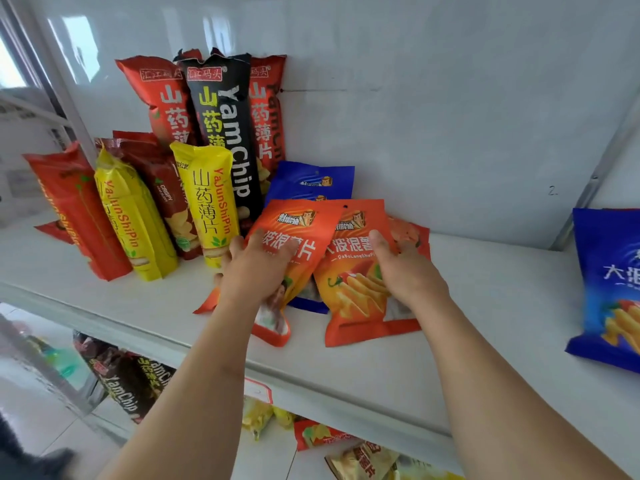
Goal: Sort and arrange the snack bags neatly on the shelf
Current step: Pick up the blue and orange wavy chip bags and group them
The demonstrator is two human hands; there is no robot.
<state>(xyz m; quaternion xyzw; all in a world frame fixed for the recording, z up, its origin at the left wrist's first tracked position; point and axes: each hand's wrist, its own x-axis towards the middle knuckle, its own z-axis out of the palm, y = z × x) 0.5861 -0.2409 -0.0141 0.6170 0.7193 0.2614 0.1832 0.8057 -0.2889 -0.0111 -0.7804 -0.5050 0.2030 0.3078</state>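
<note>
Left hand point(258, 268) grips left glossy orange foil snack bag point(294, 237), right hand point(403, 268) grips right orange foil bag point(353, 292) (overlapping, leaning on blue foil bag point(310, 183)) on white shelf point(485, 306).

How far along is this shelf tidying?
Partly done. The tall yam chip bags already stand in rows at the left. In hand: the left hand and right hand each grip an orange chip bag. Left: a blue bag lies apart at the right.
</note>
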